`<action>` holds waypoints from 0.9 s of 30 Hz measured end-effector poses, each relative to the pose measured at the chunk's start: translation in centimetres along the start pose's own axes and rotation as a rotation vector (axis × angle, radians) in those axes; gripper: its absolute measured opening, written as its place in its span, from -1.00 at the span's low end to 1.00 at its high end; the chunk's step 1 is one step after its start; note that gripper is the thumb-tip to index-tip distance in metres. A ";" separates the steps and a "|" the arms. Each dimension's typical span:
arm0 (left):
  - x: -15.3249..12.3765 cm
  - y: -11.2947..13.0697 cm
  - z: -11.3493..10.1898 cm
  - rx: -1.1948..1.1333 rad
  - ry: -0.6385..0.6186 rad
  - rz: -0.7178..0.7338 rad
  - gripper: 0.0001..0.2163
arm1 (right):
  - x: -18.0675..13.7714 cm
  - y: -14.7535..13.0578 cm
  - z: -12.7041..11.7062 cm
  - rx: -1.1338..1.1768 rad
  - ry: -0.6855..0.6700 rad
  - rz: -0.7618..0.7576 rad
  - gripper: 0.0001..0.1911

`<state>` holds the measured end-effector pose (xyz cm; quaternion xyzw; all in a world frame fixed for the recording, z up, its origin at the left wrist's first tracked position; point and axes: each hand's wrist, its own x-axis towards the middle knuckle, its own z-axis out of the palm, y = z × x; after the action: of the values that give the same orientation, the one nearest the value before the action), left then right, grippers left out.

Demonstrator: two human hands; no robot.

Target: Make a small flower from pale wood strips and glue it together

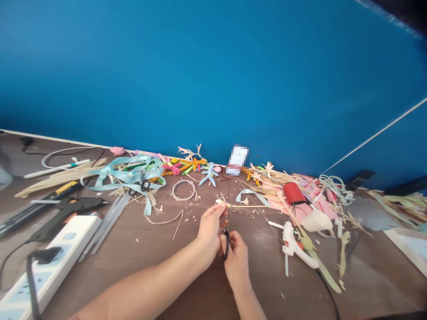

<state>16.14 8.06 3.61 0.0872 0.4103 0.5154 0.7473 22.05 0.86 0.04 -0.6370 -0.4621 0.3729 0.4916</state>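
Observation:
Near the middle of the table, my left hand [211, 226] pinches one end of a thin pale yellow-green strip [248, 206], which stretches out to the right. My right hand [237, 257] is closed around the black handle of a pair of scissors [227, 244]. The blades point away from me and cross the strip just right of my left fingertips. Whether the blades touch the strip I cannot tell. Small pale scraps lie scattered on the table about both hands. A pale ring of cord [183, 190] lies beyond my left hand.
On the left are a white power strip [82, 224], a black glue gun [66, 213], clear glue sticks [110, 222] and tangled light blue ribbon [110, 171]. A white glue gun [292, 240], a red spool [293, 194] and a white cup [316, 221] lie right. A blue wall [213, 80] stands behind.

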 end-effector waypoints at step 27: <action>1.3 2.8 -0.3 0.383 -0.519 0.239 -0.83 | -0.5 -0.2 -7.5 -0.925 -0.180 0.015 -0.80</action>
<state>14.13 10.34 4.25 0.4015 0.2827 0.4737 0.7311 28.83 -1.72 1.99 -0.7575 -0.6160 0.1850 0.1115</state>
